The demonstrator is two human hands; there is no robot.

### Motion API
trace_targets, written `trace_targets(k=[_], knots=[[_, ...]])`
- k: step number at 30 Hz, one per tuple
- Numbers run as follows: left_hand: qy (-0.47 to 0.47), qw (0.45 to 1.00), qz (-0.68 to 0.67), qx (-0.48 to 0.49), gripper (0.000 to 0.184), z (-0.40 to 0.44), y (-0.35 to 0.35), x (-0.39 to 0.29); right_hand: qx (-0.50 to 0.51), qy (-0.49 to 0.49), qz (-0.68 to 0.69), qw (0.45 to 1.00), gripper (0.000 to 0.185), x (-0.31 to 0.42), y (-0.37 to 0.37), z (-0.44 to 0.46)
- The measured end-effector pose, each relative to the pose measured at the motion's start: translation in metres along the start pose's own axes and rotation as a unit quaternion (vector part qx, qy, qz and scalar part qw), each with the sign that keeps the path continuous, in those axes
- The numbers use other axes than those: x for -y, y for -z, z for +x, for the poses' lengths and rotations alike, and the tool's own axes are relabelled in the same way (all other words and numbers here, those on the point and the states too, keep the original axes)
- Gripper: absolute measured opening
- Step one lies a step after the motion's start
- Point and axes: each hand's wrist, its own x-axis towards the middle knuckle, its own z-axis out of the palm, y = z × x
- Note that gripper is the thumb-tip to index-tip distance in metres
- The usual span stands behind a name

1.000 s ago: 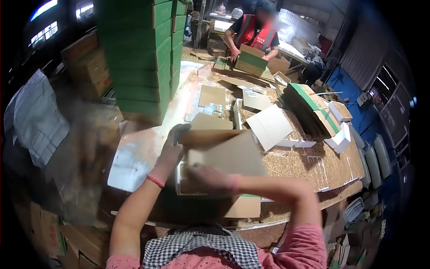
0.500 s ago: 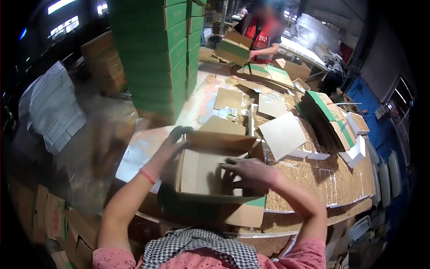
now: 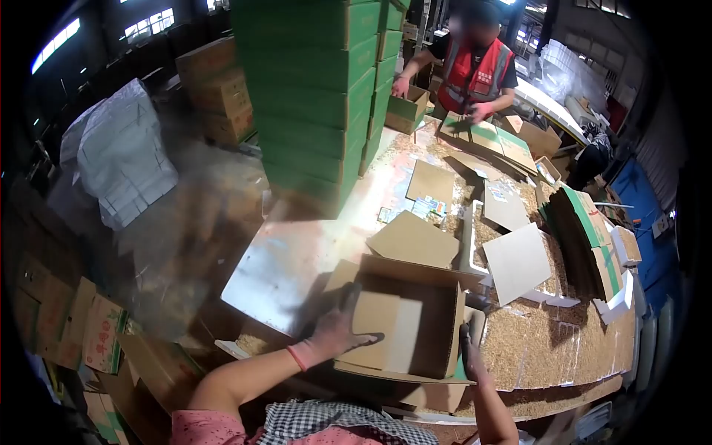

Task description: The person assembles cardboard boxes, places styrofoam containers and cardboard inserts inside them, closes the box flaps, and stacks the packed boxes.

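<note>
- Changed within the last second: shift of the right hand from inside the open cardboard box to the outer face of its right wall; shift of the left hand from the far left corner down to the left side.
- Changed also: place of the box in view, now farther right, partly through a turn of the head, judging by a like shift of the green box stack.
- Meaning for the work in hand, as a judgement: attention passed from the interior to the sides, with handling of the whole box likelier than pressing of its floor.
- Within the box, left uncovered by the right hand: a pale strip beside a brown panel.
- Location of the box: near edge of the table, directly before the body, opening upward, between the two hands; contact with the tabletop impossible to tell.
- Left fingers: spread, with thumb well apart and pointing inward across the left side, remaining fingers directed toward the far end.
- Right fingers: laid along the outside of the right wall, close together; any pinch on its rim impossible to tell.
</note>
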Motion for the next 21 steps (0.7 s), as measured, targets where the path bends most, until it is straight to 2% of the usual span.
trace_targets(k=[1, 3, 4, 5, 6, 7, 8, 9, 10, 11, 12, 13, 14, 15, 16, 17, 18, 19, 21], knots=[[0.0, 1.0, -0.003, 0.003, 0.113, -0.002, 0.004, 0.005, 0.02, -0.13, 0.097, 0.987, 0.059, -0.012, 0.002, -0.008], [0.081, 0.989, -0.113, 0.044, 0.11, -0.003, 0.021, 0.011, 0.029, -0.179, 0.316, 0.931, 0.063, 0.008, -0.026, 0.0], [-0.061, 0.985, 0.046, -0.157, 0.098, -0.004, 0.032, 0.02, 0.019, -0.089, 0.14, 0.986, 0.063, 0.068, -0.053, 0.011], [0.011, 0.976, -0.169, -0.135, 0.095, -0.011, 0.045, 0.032, 0.043, -0.071, 0.135, 0.987, 0.064, 0.085, -0.07, 0.028], [0.084, 0.918, -0.373, -0.101, 0.092, -0.021, 0.062, 0.05, 0.064, -0.079, 0.174, 0.98, 0.067, 0.113, -0.097, 0.046], [0.102, 0.937, -0.324, -0.081, 0.076, -0.029, 0.054, 0.124, 0.087, -0.05, 0.167, 0.981, 0.068, 0.127, -0.126, 0.071], [0.145, 0.903, -0.368, -0.166, 0.067, -0.033, 0.074, 0.142, 0.121, -0.015, 0.142, 0.982, 0.068, 0.128, -0.16, 0.101], [0.158, 0.901, -0.339, -0.222, 0.07, -0.035, 0.088, 0.173, 0.183, -0.06, 0.133, 0.972, 0.07, 0.149, -0.193, 0.124], [0.173, 0.894, -0.308, -0.276, 0.073, -0.037, 0.102, 0.203, 0.231, -0.047, 0.082, 0.968, 0.072, 0.15, -0.228, 0.154], [0.189, 0.884, -0.275, -0.328, 0.076, -0.039, 0.117, 0.232, 0.214, 0.072, -0.027, 0.974, 0.075, 0.111, -0.278, 0.197], [0.247, 0.875, -0.296, -0.294, 0.075, -0.048, 0.128, 0.266, 0.222, 0.094, -0.094, 0.966, 0.077, 0.105, -0.311, 0.211], [0.177, 0.852, -0.363, -0.333, 0.079, -0.05, 0.132, 0.263, 0.23, 0.116, -0.163, 0.953, 0.079, 0.098, -0.329, 0.224], [0.192, 0.858, -0.324, -0.349, 0.082, -0.05, 0.128, 0.272, 0.326, 0.205, -0.144, 0.912, 0.078, 0.074, -0.333, 0.25], [0.21, 0.864, -0.283, -0.359, 0.085, -0.051, 0.126, 0.285, 0.415, 0.286, -0.12, 0.855, 0.077, 0.093, -0.33, 0.251], [0.211, 0.868, -0.282, -0.35, 0.085, -0.045, 0.127, 0.303, 0.441, -0.083, -0.101, 0.888, 0.051, 0.105, -0.312, 0.244], [0.243, 0.899, -0.16, -0.327, 0.088, -0.041, 0.126, 0.327, 0.435, 0.073, -0.24, 0.865, 0.049, 0.058, -0.299, 0.268], [0.275, 0.913, -0.039, -0.298, 0.091, -0.047, 0.119, 0.34, 0.369, 0.158, -0.329, 0.855, 0.05, -0.004, -0.285, 0.292], [0.281, 0.913, -0.042, -0.294, 0.091, -0.044, 0.116, 0.344, 0.304, 0.029, -0.293, 0.906, 0.053, 0.012, -0.253, 0.268], [0.274, 0.923, -0.065, -0.261, 0.091, -0.022, 0.119, 0.347, 0.317, -0.052, -0.222, 0.921, 0.051, -0.007, -0.229, 0.24]])
